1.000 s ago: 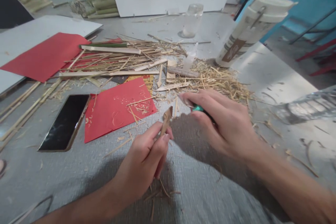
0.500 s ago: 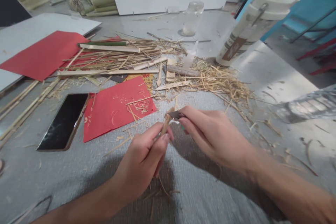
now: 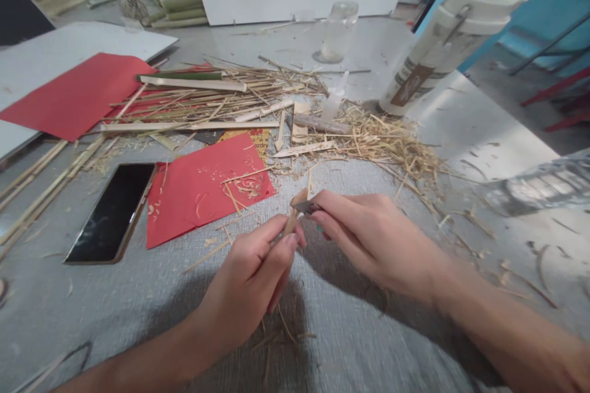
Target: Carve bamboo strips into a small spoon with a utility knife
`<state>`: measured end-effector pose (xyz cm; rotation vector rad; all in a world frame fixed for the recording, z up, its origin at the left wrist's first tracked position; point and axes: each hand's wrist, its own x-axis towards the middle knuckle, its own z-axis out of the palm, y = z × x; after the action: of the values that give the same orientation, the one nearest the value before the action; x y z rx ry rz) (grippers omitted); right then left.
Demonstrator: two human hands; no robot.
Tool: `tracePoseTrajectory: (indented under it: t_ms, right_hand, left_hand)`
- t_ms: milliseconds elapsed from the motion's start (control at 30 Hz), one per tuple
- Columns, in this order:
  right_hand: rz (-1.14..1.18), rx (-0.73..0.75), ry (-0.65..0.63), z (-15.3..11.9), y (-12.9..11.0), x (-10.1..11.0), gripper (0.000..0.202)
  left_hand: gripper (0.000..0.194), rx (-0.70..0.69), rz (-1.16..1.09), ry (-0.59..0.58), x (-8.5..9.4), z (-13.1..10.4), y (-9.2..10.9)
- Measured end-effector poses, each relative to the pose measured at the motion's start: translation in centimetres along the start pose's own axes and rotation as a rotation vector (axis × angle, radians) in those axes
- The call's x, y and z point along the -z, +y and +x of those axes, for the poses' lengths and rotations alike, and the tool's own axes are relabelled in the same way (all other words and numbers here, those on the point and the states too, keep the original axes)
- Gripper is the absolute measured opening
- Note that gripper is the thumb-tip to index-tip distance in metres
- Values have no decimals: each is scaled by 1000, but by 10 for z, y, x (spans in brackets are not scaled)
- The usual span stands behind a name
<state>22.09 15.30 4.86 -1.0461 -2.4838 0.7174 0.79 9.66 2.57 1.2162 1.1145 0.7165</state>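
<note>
My left hand (image 3: 258, 270) is closed round a short, pale stick of bamboo or wood (image 3: 292, 221), whose wider end sticks up past the fingertips. A small grey blade (image 3: 304, 206) is pinched in my right hand (image 3: 373, 233), its edge lying against the stick just below that wider end. The blade's rear part is hidden by my fingers, with a bit of green showing beneath them. Thin shavings lie on the table under my left hand. Left of the hands is a red sheet (image 3: 207, 190) with curled shavings on it.
A phone (image 3: 113, 215) lies at left. Beyond are split sticks (image 3: 193, 101), a straw heap (image 3: 391, 141), a small glue bottle (image 3: 335, 98) and a glass jar (image 3: 340, 34). A tall white flask (image 3: 442, 49) and a clear plastic bottle (image 3: 544, 184) are at right.
My right hand has shifted slightly left and down, and the blade has slid a little along the stick toward my left hand. My left hand keeps its grip.
</note>
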Motion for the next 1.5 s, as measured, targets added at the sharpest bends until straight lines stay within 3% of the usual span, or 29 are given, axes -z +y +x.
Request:
tracePoseTrajectory:
  t_ms: [333, 533, 767, 1033, 1300, 1500]
  right_hand:
    - [74, 32, -70, 1, 1, 1, 33]
    - [27, -5, 50, 1, 3, -1, 31]
    - [-28, -17, 60, 1, 2, -2, 30]
    - [-14, 16, 156, 0, -3, 1, 25]
    - [41, 71, 91, -2, -4, -1, 29]
    - [-14, 140, 79, 0, -2, -5, 27]
  left_hand:
    - [33, 15, 9, 22, 1, 1, 0]
    - [30, 45, -121, 6, 3, 1, 0]
    - [27, 109, -352, -38, 6, 5, -7]
    - [39, 90, -435, -102, 6, 6, -6]
    - [35, 58, -623, -72, 3, 8, -4]
    - [40, 48, -615, -60, 3, 8, -3]
